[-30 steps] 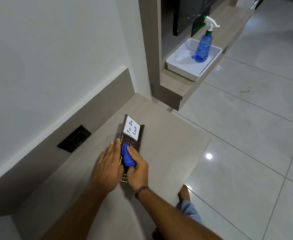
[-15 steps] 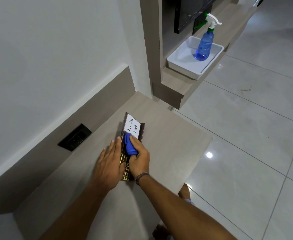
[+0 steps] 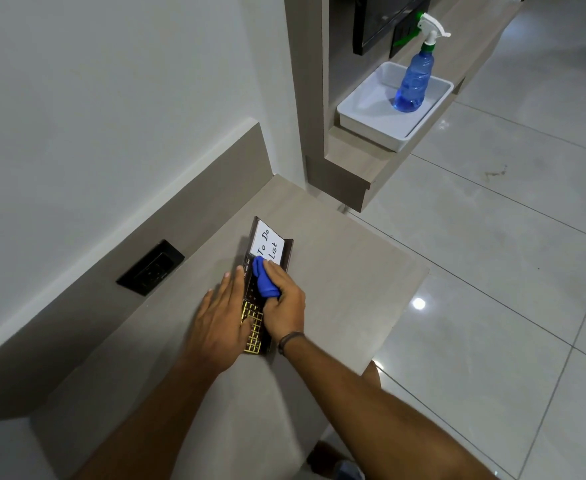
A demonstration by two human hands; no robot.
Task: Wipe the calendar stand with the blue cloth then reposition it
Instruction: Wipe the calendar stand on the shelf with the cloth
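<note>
Calendar stand (image 3: 270, 268): lying on the pale wooden desk (image 3: 336, 271), its long side running away from the person; a white card reading "To Do List" (image 3: 267, 244) is sitting at its far end, and a gold grid is showing at its near end.
Blue cloth (image 3: 265, 281): bunched up and pressing on the middle of the stand, just below the card.
Right hand (image 3: 284, 306): curling closed around the cloth, fingers wrapping over it and holding it down on the stand (a dark band is sitting on the wrist).
Left hand (image 3: 220, 315): lying flat and open, fingers stretched out, holding nothing; it is resting on the desk against the stand's left edge, with the thumb lying over the gold grid.
Wall socket (image 3: 150, 267): sitting dark in the panel behind the desk, left of the stand.
Spray bottle (image 3: 413, 84): standing upright in a white tray (image 3: 364, 109) on a lower shelf, well apart from the stand.
</note>
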